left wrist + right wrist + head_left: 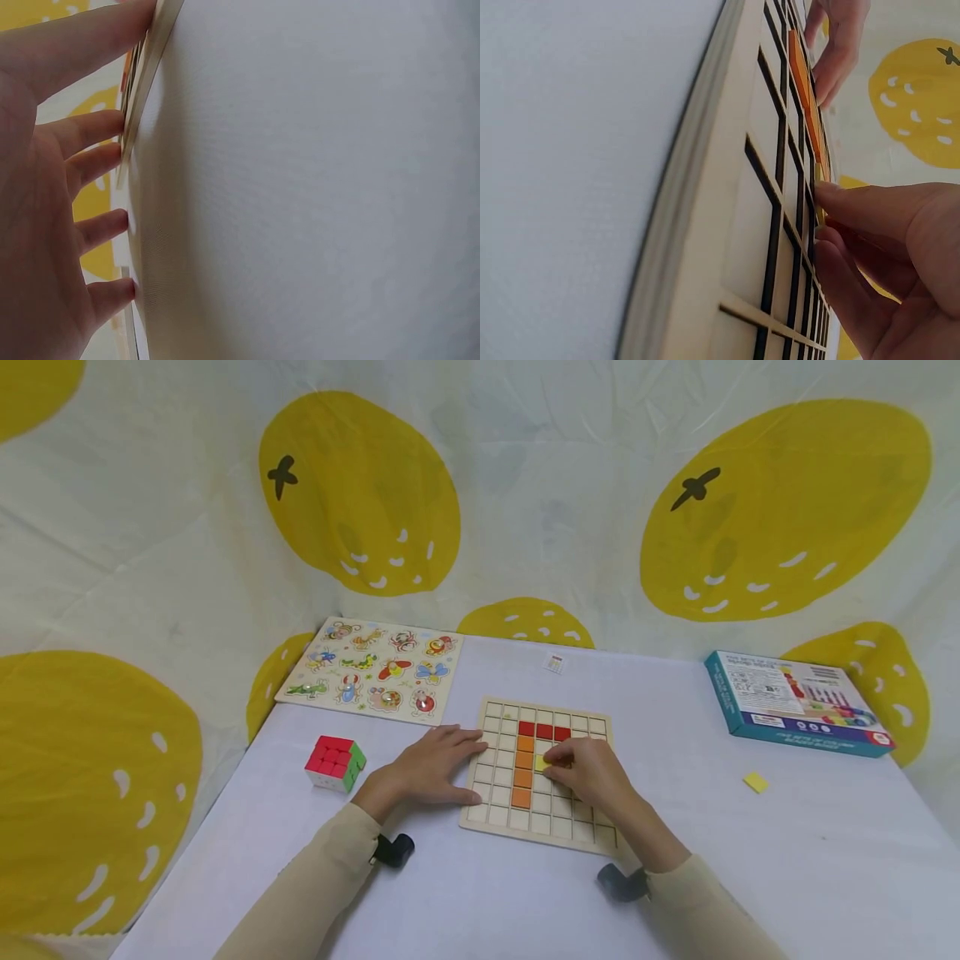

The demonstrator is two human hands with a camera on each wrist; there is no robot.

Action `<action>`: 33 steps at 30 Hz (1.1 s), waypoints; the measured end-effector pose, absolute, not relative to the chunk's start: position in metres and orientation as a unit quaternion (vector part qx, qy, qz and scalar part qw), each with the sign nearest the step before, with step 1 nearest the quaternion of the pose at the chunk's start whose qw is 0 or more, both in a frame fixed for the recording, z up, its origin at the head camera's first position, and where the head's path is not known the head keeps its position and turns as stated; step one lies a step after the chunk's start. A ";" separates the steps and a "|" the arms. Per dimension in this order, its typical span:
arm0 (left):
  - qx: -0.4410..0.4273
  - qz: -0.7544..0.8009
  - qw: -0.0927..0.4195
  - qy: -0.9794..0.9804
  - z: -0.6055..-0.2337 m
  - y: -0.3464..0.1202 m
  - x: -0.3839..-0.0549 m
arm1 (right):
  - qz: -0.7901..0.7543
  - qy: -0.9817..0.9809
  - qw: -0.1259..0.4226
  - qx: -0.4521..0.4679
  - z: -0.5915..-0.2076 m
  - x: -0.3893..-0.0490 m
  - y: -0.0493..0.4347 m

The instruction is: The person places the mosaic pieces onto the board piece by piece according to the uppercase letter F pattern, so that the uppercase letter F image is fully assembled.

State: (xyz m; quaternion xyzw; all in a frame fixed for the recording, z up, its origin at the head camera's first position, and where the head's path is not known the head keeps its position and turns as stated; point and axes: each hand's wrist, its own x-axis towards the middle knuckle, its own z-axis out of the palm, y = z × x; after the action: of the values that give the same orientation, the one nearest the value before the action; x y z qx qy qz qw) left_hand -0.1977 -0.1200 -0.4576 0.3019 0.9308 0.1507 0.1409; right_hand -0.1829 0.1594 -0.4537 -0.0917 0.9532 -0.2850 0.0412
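A wooden grid board [585,837] lies on the white cloth between both hands. Red tiles [545,731] run in a short row near its top, and orange tiles [522,768] form a column below their left end. My right hand [596,772] pinches a yellow tile [540,763] between thumb and fingers, over the cell just right of the orange column; the right wrist view has the yellow tile [820,204] at the board's surface. With fingers spread, my left hand [431,768] rests along the board's left edge, its thumb and fingertips at the rim [142,97].
A red, green and white puzzle cube [333,763] sits left of the left forearm. Behind it lies an insect picture puzzle [372,670]. At the right are a teal-sided box [798,703] and a loose yellow tile [756,782]. A small white card [554,663] lies behind the board.
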 end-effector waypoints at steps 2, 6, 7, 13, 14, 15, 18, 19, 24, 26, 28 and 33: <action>0.301 0.152 0.141 0.931 -0.458 -0.120 -0.198 | -0.293 0.950 0.050 -0.093 -0.454 -0.183 0.161; 0.302 0.152 0.141 0.930 -0.460 -0.120 -0.199 | -0.339 0.934 0.075 -0.084 -0.456 -0.183 0.171; 0.303 0.151 0.140 0.931 -0.460 -0.120 -0.199 | -0.351 0.930 0.077 -0.079 -0.456 -0.183 0.175; 0.302 0.146 0.138 0.932 -0.461 -0.120 -0.200 | -0.374 0.924 0.048 -0.065 -0.451 -0.180 0.203; 0.301 0.145 0.138 0.932 -0.461 -0.120 -0.200 | -0.370 0.926 0.041 -0.063 -0.449 -0.180 0.207; 0.301 0.145 0.139 0.932 -0.461 -0.120 -0.200 | -0.364 0.929 0.032 -0.061 -0.448 -0.179 0.213; 0.302 0.145 0.139 0.932 -0.461 -0.120 -0.200 | -0.338 0.940 0.008 -0.052 -0.445 -0.176 0.229; 0.302 0.144 0.139 0.932 -0.461 -0.120 -0.200 | -0.329 0.943 0.002 -0.050 -0.445 -0.176 0.236; 0.303 0.143 0.139 0.932 -0.461 -0.121 -0.200 | -0.293 0.955 -0.008 -0.043 -0.443 -0.171 0.269; 0.303 0.144 0.140 0.932 -0.461 -0.121 -0.200 | -0.284 0.958 0.007 -0.029 -0.442 -0.168 0.284; 0.302 0.144 0.139 0.932 -0.461 -0.121 -0.200 | -0.278 0.960 0.025 -0.008 -0.440 -0.166 0.301; 0.300 0.145 0.139 0.933 -0.462 -0.120 -0.199 | -0.253 0.962 0.084 0.064 -0.437 -0.159 0.353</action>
State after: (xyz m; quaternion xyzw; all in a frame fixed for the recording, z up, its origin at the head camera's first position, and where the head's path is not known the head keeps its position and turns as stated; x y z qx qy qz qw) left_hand -0.1993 -0.1204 -0.4617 0.3003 0.9325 0.1452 0.1385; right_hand -0.1587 0.3529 -0.4374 0.0640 0.9616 -0.2532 0.0842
